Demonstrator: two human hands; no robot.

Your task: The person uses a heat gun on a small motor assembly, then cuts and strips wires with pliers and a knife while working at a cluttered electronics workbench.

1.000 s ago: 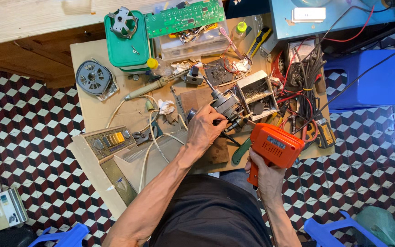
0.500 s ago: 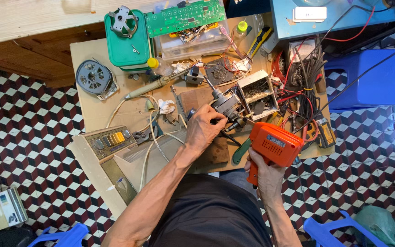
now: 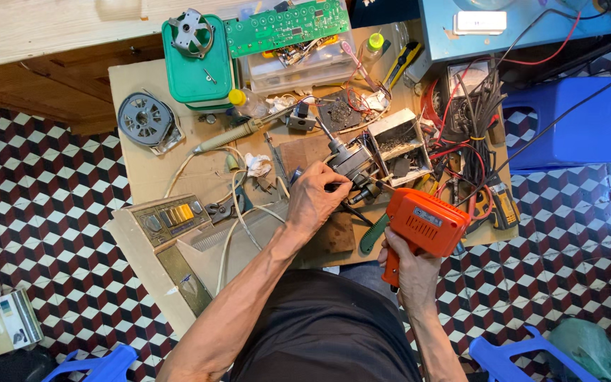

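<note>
In the head view, just right of the frame's centre, the left hand is curled around the lower end of a small grey electric motor that lies on the cluttered cardboard worktop, its fingers wrapped about the part beside the motor's body. Lower right of centre, the right hand is closed around the grip of an orange pistol-shaped soldering gun, whose nose points up and left toward the motor; the tip itself is too small to tell apart from the wires there. To do this step well, it seems wise to keep the left hand pressing the motor firmly down so it cannot roll, with the fingers held back from the point where the gun's nose meets it, and to bring the gun in steadily along its own line rather than from the side. The loose tangle of red and black wires at right lies near the gun and could snag it. At upper left stand a green plastic box and a green circuit board, well apart from the work.
</note>
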